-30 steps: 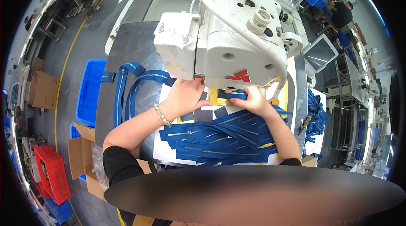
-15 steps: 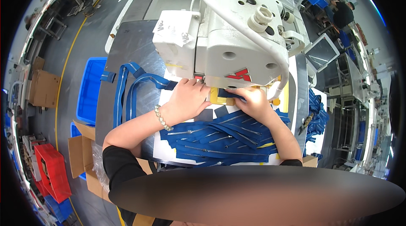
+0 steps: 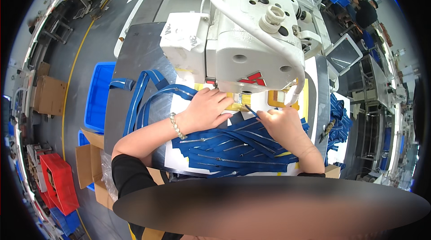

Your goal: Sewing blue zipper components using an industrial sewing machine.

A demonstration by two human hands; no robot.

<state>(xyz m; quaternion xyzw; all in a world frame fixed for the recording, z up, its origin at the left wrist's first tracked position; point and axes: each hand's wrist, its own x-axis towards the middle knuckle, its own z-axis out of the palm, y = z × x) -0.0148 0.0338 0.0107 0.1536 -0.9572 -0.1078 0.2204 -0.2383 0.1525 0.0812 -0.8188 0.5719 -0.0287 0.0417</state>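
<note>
White and bulky, the sewing machine [image 3: 256, 56] stands over the grey table [image 3: 139, 44], bare toward its far left edge. The zipper pile [image 3: 233, 151] crowds the near edge, leaving me little open room there; looped zipper tape [image 3: 134, 103] lies leftward. Of my 2 hands, the left hand [image 3: 205, 110] spreads its fingers beside the yellow plate [image 3: 242, 101]; the right hand [image 3: 283, 125] pinches a thin blue piece [image 3: 252, 111] just in front of it.

Blue strip [image 3: 251, 111]: narrow, near edge-on, slanted, lower end pinched, upper end by the yellow plate [image 3: 244, 106]. Zipper chain [image 3: 134, 107]: blue tape, silver teeth, looped at left, one end running toward the plate. Zipper pile [image 3: 224, 154]: blue, silver teeth, flat, overlapping, nearer the person.
</note>
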